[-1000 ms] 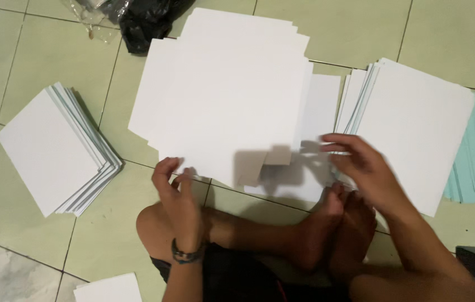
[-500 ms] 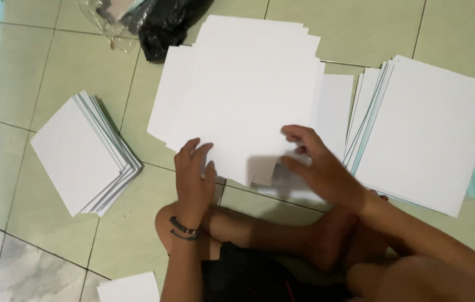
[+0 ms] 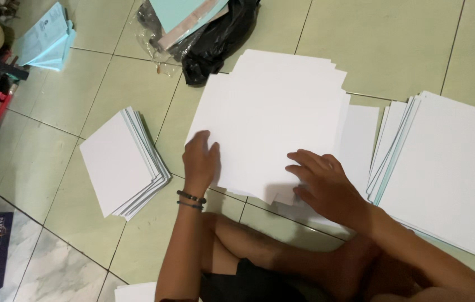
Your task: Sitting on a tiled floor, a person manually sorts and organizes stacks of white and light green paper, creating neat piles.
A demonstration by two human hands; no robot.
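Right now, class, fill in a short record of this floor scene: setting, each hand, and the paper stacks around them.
Setting: pale green tiled floor, person seated
Left hand: flat on the big white cut-cornered card sheet
Right hand: on that sheet's near edge
Left stack: fanned white rectangular cards
Right stack: larger white sheets
Behind: black plastic bag

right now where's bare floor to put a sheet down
Bare green floor tile lies beyond the middle white cut card pile, right of the black plastic bag. A narrower strip runs left of the small white stack. Around both hands it is crowded.
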